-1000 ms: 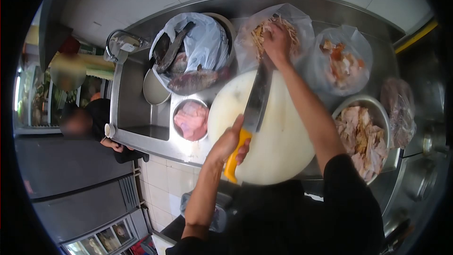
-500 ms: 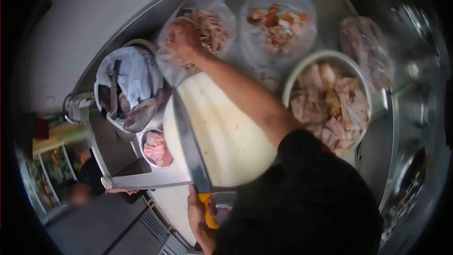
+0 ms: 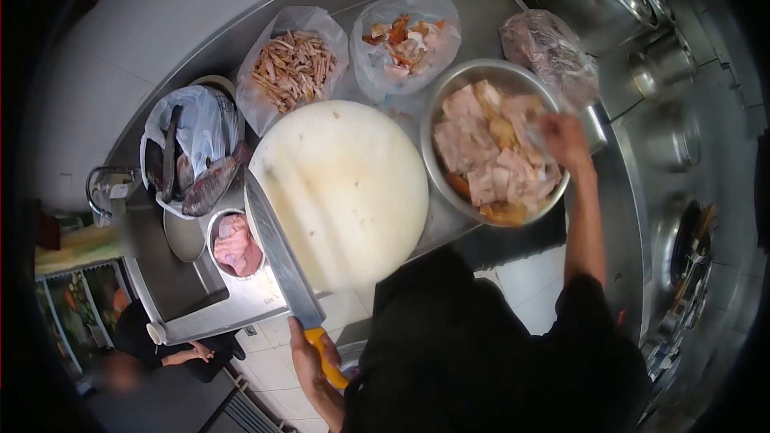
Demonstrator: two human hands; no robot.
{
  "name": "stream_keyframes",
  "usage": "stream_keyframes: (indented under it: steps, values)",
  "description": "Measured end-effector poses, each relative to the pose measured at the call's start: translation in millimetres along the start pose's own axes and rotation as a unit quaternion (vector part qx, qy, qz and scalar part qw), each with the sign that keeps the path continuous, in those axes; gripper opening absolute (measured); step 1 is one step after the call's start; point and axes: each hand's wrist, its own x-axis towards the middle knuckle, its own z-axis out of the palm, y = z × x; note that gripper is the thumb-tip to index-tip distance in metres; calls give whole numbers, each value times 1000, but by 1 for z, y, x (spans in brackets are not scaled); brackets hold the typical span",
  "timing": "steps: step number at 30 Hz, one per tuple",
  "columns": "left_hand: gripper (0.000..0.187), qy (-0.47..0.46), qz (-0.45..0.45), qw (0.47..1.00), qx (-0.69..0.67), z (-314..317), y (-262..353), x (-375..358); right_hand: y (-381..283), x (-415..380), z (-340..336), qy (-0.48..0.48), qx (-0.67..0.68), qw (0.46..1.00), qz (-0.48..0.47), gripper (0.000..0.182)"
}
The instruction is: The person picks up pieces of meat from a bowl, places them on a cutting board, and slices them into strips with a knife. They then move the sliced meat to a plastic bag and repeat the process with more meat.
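Observation:
My left hand (image 3: 313, 361) is closed round the yellow handle of a long-bladed knife (image 3: 282, 252). The blade lies along the left edge of a round white chopping board (image 3: 353, 184). Over the right side of a metal bowl (image 3: 439, 88), my right hand (image 3: 568, 143) has its fingers curled on a pale slice of meat (image 3: 536, 135), blurred by motion. More sliced meat (image 3: 465, 140) fills the bowl. Behind the board, a plastic bag (image 3: 255, 52) holds cut meat strips (image 3: 293, 68). Beside it another bag (image 3: 453, 36) holds orange and white scraps.
Left of the board stand a bag-lined bucket (image 3: 152, 162) with dark fish and a small pot of pink meat (image 3: 238, 244). A sink (image 3: 176, 273) lies beyond. Wrapped meat (image 3: 549, 52) sits behind the bowl. A person (image 3: 144, 345) is at lower left.
My right hand has left the bag of meat strips and moved right to the metal bowl. The view has shifted. My left hand keeps hold of the knife.

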Motion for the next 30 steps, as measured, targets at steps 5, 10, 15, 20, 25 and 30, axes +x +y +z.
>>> stream_keyframes:
  steps: [5,10,15,20,25,30]
  values:
    - [72,-37,46,998,12,-15,-25,-6,-10,-58,-31,-113,-10,993,32,35]
    - [73,-47,31,998,-2,-25,-52,-12,3,-88,-2,-146,-111,982,32,70]
    - [73,-70,30,997,7,-32,-74,-20,17,-105,9,-50,-97,994,2,71]
    - [73,-66,22,998,-7,-39,-90,-26,28,-114,-1,-41,-69,996,32,47]
    - [73,-27,22,999,3,-43,-97,-32,60,-115,16,67,-92,987,-114,30]
    - [73,-27,38,999,-17,-44,-102,-41,86,-89,14,-57,33,997,-46,20]
